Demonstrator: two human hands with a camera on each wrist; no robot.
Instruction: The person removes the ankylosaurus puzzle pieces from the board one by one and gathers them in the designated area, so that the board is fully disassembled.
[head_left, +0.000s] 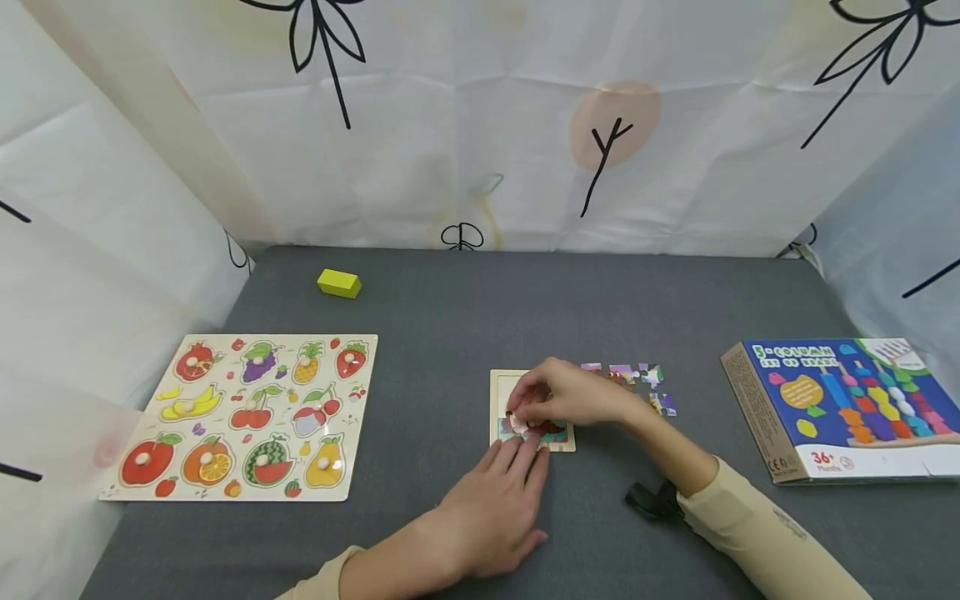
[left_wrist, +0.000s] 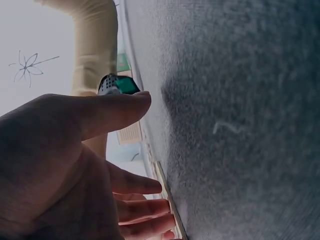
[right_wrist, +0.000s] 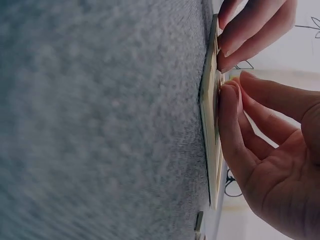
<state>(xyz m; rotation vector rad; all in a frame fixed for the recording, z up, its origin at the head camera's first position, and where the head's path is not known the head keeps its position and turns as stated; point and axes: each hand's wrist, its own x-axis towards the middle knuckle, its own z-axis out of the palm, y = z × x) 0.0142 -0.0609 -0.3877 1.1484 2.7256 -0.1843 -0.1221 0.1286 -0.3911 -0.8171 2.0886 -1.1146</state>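
A small wooden puzzle board (head_left: 566, 444) lies on the grey table, with several jigsaw pieces set in its lower part. The right hand (head_left: 573, 393) is over the board, thumb and fingers pinching a small piece (head_left: 517, 423) at its surface. In the right wrist view the right hand (right_wrist: 275, 135) holds its fingertips together against the board (right_wrist: 210, 150). The left hand (head_left: 495, 508) rests its extended fingertips on the board's lower edge; its thumb points away. Seen from the left wrist, the left hand (left_wrist: 75, 165) has straight fingers touching the board's edge (left_wrist: 172, 205).
Loose jigsaw pieces (head_left: 651, 375) lie right of the board, partly behind the right forearm. A fruit puzzle board (head_left: 232, 454) is at left, a yellow-green block (head_left: 339, 283) behind it. A blue game box (head_left: 855, 400) stands at right. White patterned cloth (head_left: 420, 150) surrounds the table.
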